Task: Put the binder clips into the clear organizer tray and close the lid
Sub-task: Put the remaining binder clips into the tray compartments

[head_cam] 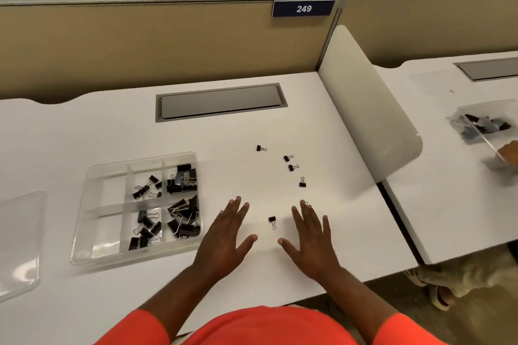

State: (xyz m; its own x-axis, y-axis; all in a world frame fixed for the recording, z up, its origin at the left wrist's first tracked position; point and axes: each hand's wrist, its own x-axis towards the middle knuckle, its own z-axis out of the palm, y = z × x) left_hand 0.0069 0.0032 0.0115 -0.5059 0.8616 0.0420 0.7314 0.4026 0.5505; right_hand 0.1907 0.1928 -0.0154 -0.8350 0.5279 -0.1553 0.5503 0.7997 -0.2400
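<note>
The clear organizer tray sits left of centre on the white desk, lid off. Its right-hand compartments hold several black binder clips. The clear lid lies flat at the far left. Small black clips lie loose on the desk: one between my hands, others farther off. My left hand and my right hand rest flat, palms down, fingers spread, holding nothing. A wire handle peeks out at my right fingertips.
A grey cable hatch is set into the desk at the back. A white divider panel stands on the right edge. Beyond it, another person's hand works at a second clear tray on the neighbouring desk.
</note>
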